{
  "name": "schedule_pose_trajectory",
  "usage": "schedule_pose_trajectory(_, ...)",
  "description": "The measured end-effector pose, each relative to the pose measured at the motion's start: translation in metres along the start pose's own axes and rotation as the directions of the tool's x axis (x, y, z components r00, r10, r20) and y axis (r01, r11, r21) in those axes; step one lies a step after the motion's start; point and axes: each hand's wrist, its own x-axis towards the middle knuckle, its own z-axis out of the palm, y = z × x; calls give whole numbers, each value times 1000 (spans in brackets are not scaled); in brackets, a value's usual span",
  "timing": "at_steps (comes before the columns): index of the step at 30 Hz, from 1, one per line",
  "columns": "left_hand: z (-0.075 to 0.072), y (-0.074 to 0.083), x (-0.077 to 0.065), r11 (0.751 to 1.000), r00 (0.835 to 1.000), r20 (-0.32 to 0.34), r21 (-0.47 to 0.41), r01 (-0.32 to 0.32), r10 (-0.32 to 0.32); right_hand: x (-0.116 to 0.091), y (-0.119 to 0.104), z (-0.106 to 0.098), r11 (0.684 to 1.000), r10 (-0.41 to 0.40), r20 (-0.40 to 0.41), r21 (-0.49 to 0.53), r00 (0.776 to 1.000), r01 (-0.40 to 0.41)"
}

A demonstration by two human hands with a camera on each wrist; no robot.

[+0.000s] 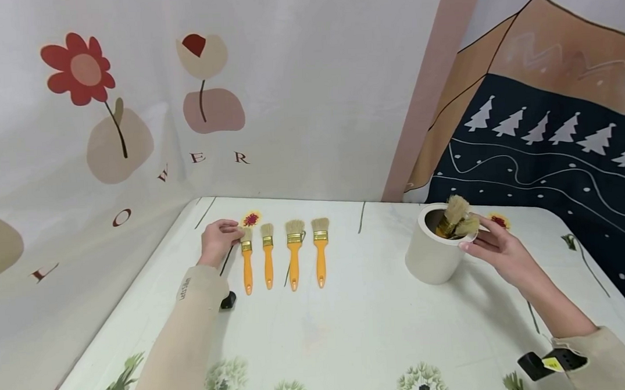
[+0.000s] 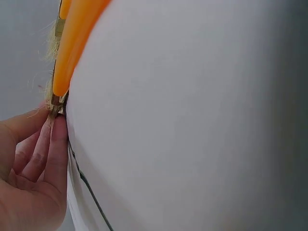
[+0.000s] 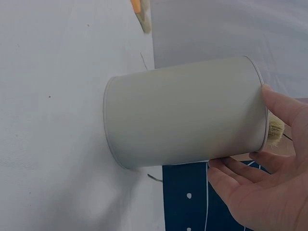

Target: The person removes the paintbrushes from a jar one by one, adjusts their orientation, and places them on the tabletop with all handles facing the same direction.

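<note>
Several paintbrushes with orange handles and pale bristles lie in a row on the table, bristles pointing away. My left hand (image 1: 220, 241) pinches the bristle end of the leftmost paintbrush (image 1: 247, 267); in the left wrist view thumb and fingertips meet at those bristles. To the right stands an off-white canister (image 1: 434, 253), upright, with at least two brushes (image 1: 456, 215) inside, bristles up. My right hand (image 1: 500, 251) holds the canister near its rim. The right wrist view has the thumb at the rim and the fingers (image 3: 231, 175) against the canister's side.
Beside the left brush lie the second paintbrush (image 1: 268, 256), the third (image 1: 294, 257) and the rightmost (image 1: 321, 255). A white cloth with printed flowers covers the table (image 1: 350, 333). Printed curtains (image 1: 308, 102) hang behind it and at both sides.
</note>
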Motion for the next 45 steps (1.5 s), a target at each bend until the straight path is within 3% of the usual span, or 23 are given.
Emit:
schedule_pose_trajectory(8, -7, 3, 2, 999, 999, -35, -27, -21, 20, 1, 0, 0, 1000, -1, 2, -1, 1000, 1)
schedule_pose_trajectory(15, -12, 17, 0, 997, 995, -68, -15, -80, 79, 1, 1, -1, 1000, -2, 6, -2, 1000, 2)
schedule_pose_trajectory(22, -12, 32, 4, 995, 991, -94, -21, -98, 96, 1, 1, 0, 1000, 6, 6, 3, 1000, -6)
schedule_pose_trajectory(34, -8, 62, -10, 975, 982, -12, -122, -186, 186, -1, 1, 0, 1000, 9, 4, 5, 1000, -9)
schedule_pose_trajectory(45, 12, 89, -17, 950, 969, 44, -213, -230, 245, 0, 1, 0, 1000, -6, 4, 4, 1000, 6)
